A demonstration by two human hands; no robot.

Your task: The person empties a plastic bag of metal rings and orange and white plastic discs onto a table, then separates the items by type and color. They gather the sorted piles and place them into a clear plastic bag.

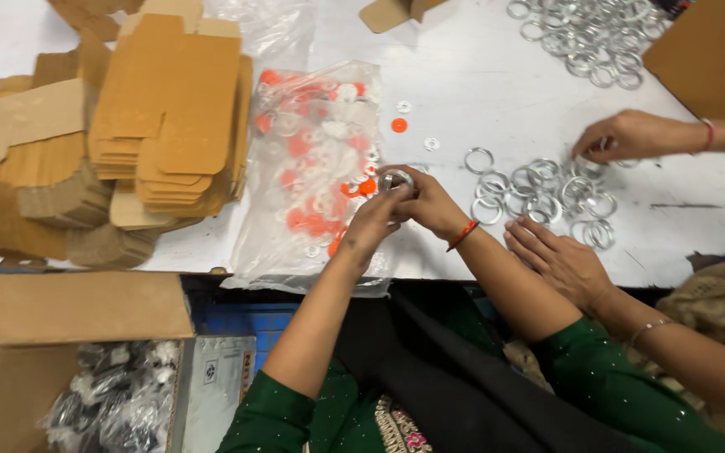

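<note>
Both your hands meet over the surface. Your left hand and right hand pinch one metal ring between the fingertips, held up in front of you, apparently so both sides can be worked at once. Each grip is pressed onto the ring's rim; nothing else is in either hand.

Directly left of the grip lies a clear bag, mouth toward you, holding orange and white washers; two or three washers lie loose just beyond the grip. Right of the grip, loose rings are spread within easy reach, and a bigger ring heap lies far beyond them.

Two other hands work that spread: one picks at its far edge, the other rests at its near edge, close to your right forearm.

Further left of the bag, flat cartons are stacked. Below left of the grip, an open box holds bagged dark parts; what kind cannot be told.
</note>
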